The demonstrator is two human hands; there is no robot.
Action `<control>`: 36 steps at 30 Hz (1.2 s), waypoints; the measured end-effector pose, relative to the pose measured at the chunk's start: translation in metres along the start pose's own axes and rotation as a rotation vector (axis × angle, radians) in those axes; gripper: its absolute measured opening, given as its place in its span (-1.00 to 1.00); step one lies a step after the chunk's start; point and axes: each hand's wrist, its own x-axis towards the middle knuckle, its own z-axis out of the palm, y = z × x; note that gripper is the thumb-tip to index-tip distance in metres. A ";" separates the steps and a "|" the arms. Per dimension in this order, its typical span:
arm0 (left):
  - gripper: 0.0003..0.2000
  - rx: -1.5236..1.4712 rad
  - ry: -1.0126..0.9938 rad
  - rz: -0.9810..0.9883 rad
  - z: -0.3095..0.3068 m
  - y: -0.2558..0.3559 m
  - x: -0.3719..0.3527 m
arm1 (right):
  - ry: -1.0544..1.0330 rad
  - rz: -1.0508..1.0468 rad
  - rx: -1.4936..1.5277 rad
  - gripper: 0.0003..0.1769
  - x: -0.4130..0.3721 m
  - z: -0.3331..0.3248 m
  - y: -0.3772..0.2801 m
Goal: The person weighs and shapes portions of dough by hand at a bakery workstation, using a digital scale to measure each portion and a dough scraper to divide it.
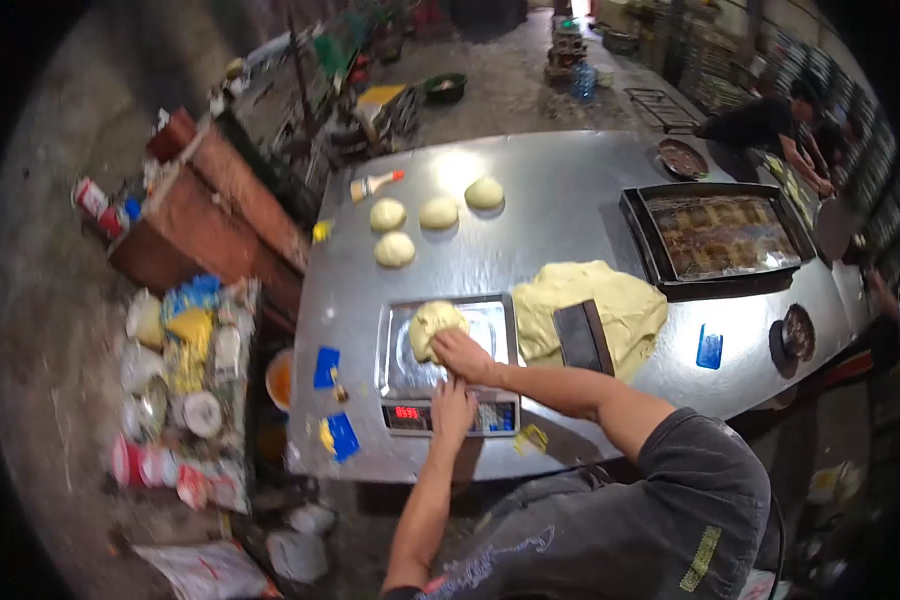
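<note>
Though one scale (400, 372), five doughballs (432, 326)

Right hand (467, 358) hides the lower right of the dough ball (434, 325) and left hand (453, 410) covers mid-panel of the scale (498, 417), dark flat piece (582, 338) blocks part of the dough slab (620, 300), white bag (205, 572) cut by the bottom edge, co-worker (768, 122) at far right blurred, display digits (407, 412) too small to read for sure
</note>
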 end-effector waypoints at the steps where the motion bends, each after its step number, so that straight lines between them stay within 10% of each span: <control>1: -0.54 -0.034 -0.062 -0.024 -0.007 0.002 0.005 | -0.005 0.059 0.046 -0.64 0.003 -0.005 -0.003; 4: -0.51 -0.047 -0.074 -0.023 -0.003 0.004 0.010 | -0.064 0.187 0.078 -0.62 0.012 0.001 -0.001; 7: -0.52 0.140 0.058 0.116 0.038 -0.018 0.016 | -0.280 0.760 0.470 -0.67 0.035 -0.015 -0.008; 10: -0.53 0.054 -0.296 -0.152 0.000 0.012 0.043 | 0.018 1.259 1.543 -0.68 0.030 -0.039 -0.009; 11: -0.56 0.109 -0.098 -0.141 0.018 0.009 0.046 | 0.147 1.411 1.843 -0.65 0.028 -0.045 -0.004; 14: -0.63 0.194 -0.021 -0.024 0.042 -0.017 0.059 | 0.294 1.157 2.243 -0.65 0.031 -0.094 -0.002; 16: -0.65 0.377 0.022 0.240 0.065 -0.054 0.067 | 0.362 1.029 2.280 -0.69 0.038 -0.147 0.001; 20: -0.69 0.033 -0.226 -0.043 0.006 -0.027 0.094 | 0.445 0.769 1.772 -0.75 0.029 -0.312 -0.014; 27: -0.44 -1.848 0.003 -0.225 0.007 0.189 0.047 | 0.021 0.532 0.716 -0.58 -0.089 -0.328 -0.043; 32: -0.41 -1.989 -0.193 -0.586 0.007 0.254 0.019 | -0.192 0.767 1.540 -0.85 -0.199 -0.344 -0.019; 36: -0.39 -1.893 -0.155 -0.785 -0.024 0.323 0.029 | 0.176 1.076 1.353 -0.40 -0.273 -0.352 0.021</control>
